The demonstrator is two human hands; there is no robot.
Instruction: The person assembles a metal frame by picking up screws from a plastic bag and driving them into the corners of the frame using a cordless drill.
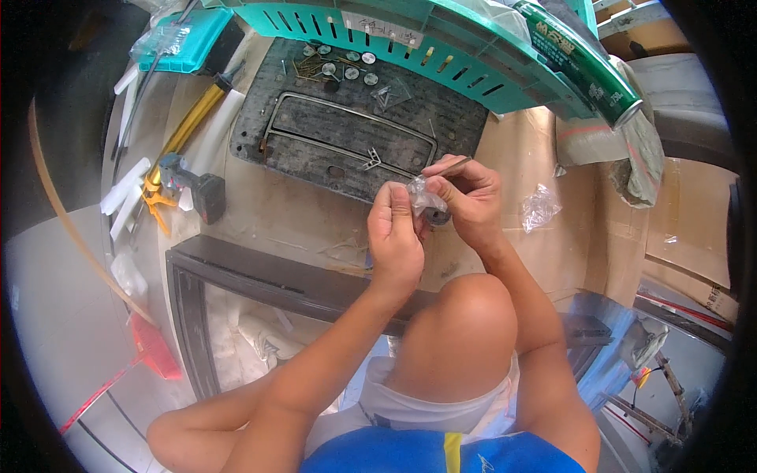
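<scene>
My left hand (397, 240) and my right hand (471, 201) meet near the middle of the view. Both have their fingers closed on a small crumpled clear plastic bag (424, 194). A dark round piece (437, 216) shows just below the bag, between the hands; its kind is unclear. Along the right fingers lies a thin flat metal strip (451, 167). Just beyond them is a dark worn board (315, 180), bearing a rectangular metal rod frame (355, 117), a small bright metal bracket (372, 160), several round silver discs (368, 58) and loose screws (311, 69).
A green slotted crate (473, 67) stands behind the board, with a green spray can (583, 67) at its right. Leftward lie a cordless drill (193, 188) and a yellow tool (193, 118). A dark metal frame (260, 272) runs before my knees. Another clear bag (541, 208) lies on cardboard.
</scene>
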